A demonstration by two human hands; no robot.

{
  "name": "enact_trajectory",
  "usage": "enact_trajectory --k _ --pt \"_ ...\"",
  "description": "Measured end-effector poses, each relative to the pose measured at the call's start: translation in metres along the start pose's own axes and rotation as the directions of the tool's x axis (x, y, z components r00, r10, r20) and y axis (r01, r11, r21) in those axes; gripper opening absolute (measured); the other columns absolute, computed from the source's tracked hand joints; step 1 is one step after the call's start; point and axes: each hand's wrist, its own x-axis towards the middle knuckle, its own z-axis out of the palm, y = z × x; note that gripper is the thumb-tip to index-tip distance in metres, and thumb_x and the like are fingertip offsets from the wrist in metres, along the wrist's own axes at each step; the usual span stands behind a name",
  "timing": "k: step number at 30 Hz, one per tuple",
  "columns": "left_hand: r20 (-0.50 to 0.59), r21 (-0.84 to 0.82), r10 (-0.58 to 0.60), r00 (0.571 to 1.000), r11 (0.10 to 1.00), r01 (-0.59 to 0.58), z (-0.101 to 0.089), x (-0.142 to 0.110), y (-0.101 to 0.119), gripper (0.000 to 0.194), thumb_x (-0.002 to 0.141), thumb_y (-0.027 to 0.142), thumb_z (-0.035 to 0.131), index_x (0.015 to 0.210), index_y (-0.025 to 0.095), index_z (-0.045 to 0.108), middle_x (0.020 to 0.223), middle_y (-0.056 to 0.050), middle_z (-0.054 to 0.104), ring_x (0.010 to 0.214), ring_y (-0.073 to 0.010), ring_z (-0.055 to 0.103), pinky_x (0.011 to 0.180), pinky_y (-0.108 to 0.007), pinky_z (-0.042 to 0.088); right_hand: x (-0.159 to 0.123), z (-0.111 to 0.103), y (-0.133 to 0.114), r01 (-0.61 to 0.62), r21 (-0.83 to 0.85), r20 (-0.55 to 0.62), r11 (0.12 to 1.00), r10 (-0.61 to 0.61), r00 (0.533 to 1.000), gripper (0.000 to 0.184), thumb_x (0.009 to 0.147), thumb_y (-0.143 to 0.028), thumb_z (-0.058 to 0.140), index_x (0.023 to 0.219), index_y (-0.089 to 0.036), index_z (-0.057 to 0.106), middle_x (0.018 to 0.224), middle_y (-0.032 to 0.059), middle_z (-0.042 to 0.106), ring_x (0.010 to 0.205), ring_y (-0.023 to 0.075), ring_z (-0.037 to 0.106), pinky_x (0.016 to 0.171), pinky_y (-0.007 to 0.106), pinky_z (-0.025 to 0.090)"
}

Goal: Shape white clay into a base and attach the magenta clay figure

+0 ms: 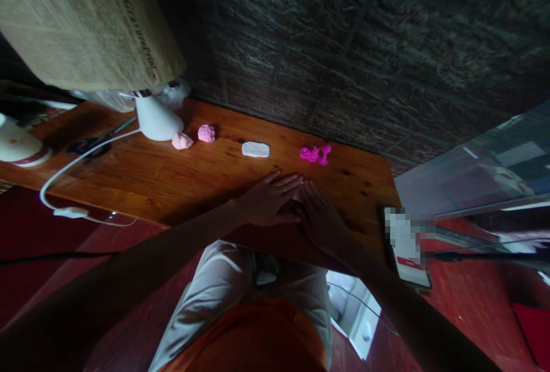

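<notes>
My left hand (271,200) lies over the wooden table (232,183), its fingers stretched out and spread apart. Beside it, my right hand (320,211) is flat too, with straight fingers whose tips meet those of the left. A small pale piece (297,195) shows between the fingertips, mostly hidden; it looks like modelling clay. Just beyond the hands sits a flat white slab of clay (256,149) with rounded corners. Farther right is a bright magenta clay shape (315,155) with curled parts. Two pink clay lumps (207,133) rest to the left.
A lamp with a white base (157,120) and a printed paper shade (94,28) stands at left, its white cord (54,180) looping over the edge. Scissors (92,145) and a paper cup (21,145) lie beyond. A phone-like device (406,246) sits at the right edge. Behind is a dark brick wall (301,45).
</notes>
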Motion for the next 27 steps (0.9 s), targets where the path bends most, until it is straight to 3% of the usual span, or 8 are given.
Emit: enact_trajectory --k 6,12,16,23,27 --pt "-0.021 -0.030 0.074 0.997 0.997 -0.075 0.003 -0.003 -0.002 0.084 0.094 0.067 0.038 0.155 0.010 0.027 0.161 -0.018 0.027 0.152 -0.0268 0.021 0.124 -0.042 0.005 -0.010 0.000 0.001 -0.065 0.049 -0.070 0.997 0.069 0.995 0.064 0.102 -0.036 0.037 0.158 -0.011 0.018 0.164 0.0175 0.022 0.154 0.0283 0.011 0.121 0.054 0.029" --pt "0.006 -0.020 0.066 0.998 0.998 -0.066 0.002 -0.001 -0.003 0.083 0.094 0.068 0.035 0.154 0.009 0.029 0.160 -0.018 0.030 0.151 -0.0263 0.026 0.124 -0.043 0.005 -0.012 0.000 -0.002 -0.108 0.008 -0.040 0.994 0.108 0.993 0.064 0.101 -0.037 0.040 0.158 -0.015 0.022 0.160 0.0166 0.032 0.152 0.0288 0.019 0.118 0.055 0.033" --pt "0.028 0.005 0.039 0.999 0.999 -0.039 0.002 -0.001 -0.002 0.085 0.095 0.069 0.032 0.152 0.007 0.031 0.161 -0.018 0.028 0.152 -0.0259 0.023 0.124 -0.043 0.005 -0.014 -0.001 -0.003 -0.101 -0.019 -0.078 0.995 0.100 0.992 0.059 0.101 -0.034 0.041 0.153 -0.008 0.033 0.155 0.0202 0.039 0.150 0.0297 0.026 0.116 0.053 0.036" --pt "0.032 -0.014 0.020 0.999 1.000 -0.020 0.003 0.000 -0.002 0.083 0.093 0.071 0.032 0.153 0.013 0.031 0.161 -0.015 0.031 0.151 -0.0247 0.024 0.124 -0.043 0.006 -0.010 -0.002 -0.005 -0.117 -0.022 -0.086 0.993 0.114 0.990 0.048 0.101 -0.030 0.040 0.143 -0.008 0.050 0.143 0.0199 0.055 0.142 0.0305 0.042 0.112 0.052 0.041" --pt "0.019 -0.017 0.017 1.000 1.000 -0.017 0.004 0.001 -0.002 0.081 0.093 0.070 0.033 0.152 0.015 0.033 0.160 -0.014 0.033 0.151 -0.0248 0.026 0.124 -0.043 0.007 -0.008 -0.001 -0.006 -0.129 -0.006 -0.104 0.992 0.127 0.986 0.048 0.101 -0.030 0.040 0.143 -0.009 0.049 0.144 0.0189 0.055 0.141 0.0302 0.043 0.111 0.052 0.042"
